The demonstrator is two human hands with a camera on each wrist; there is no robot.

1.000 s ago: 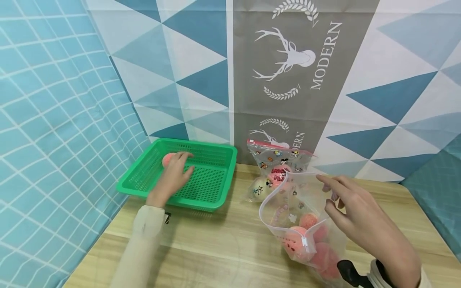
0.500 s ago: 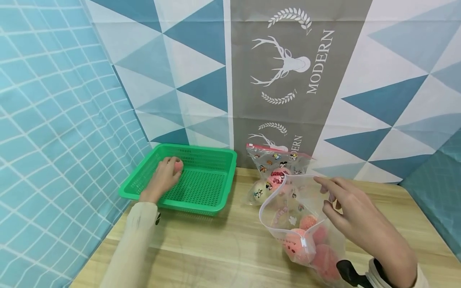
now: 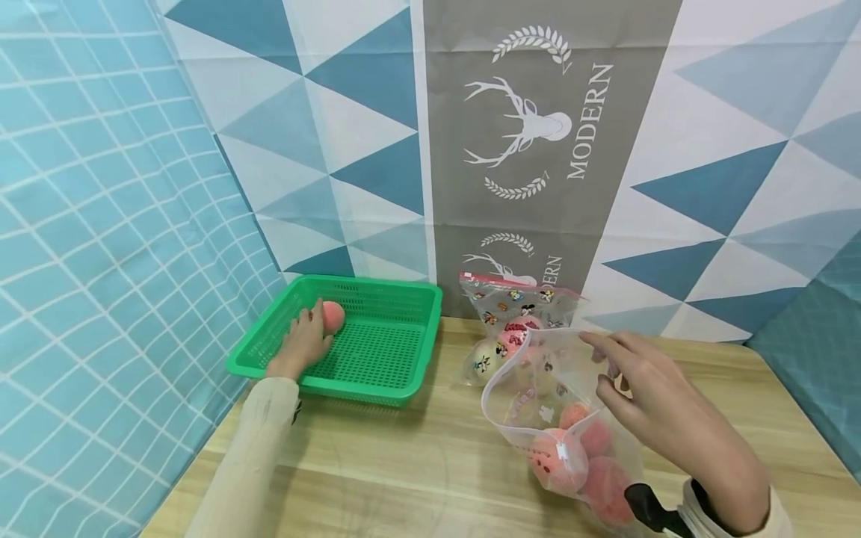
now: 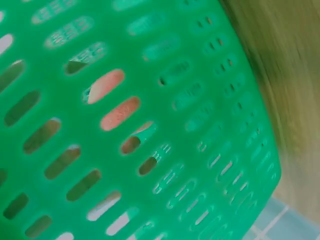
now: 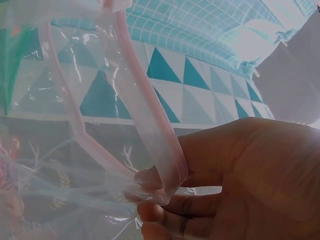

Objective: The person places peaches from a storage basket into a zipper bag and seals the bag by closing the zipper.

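My left hand (image 3: 304, 345) is inside the green plastic basket (image 3: 397, 388), its fingers against the left side of a pink ball (image 3: 333, 317). Whether they grip the ball is hidden. In the left wrist view, the slotted wall of the basket (image 4: 150, 115) blocks most of the hand. My right hand (image 3: 655, 388) pinches the rim of a clear slider zip bag (image 3: 504, 424) between thumb and fingers; the right wrist view shows the hand (image 5: 235, 170) at the bag's edge (image 5: 145, 100). The bag gapes open, with several pinkish round balls (image 3: 557, 459) inside.
Behind the open bag, another clear printed bag (image 3: 498, 295) with a red zip stands against the patterned backdrop (image 3: 377, 134). A pink and a pale ball are in it. Everything stands on a wooden table (image 3: 403, 463). A blue checked cloth (image 3: 101, 224) hangs at the left.
My left hand has drawn back to the ball's left side in the basket, and the ball has shifted right. My right hand stays at the bag's rim. The head view has tilted slightly.
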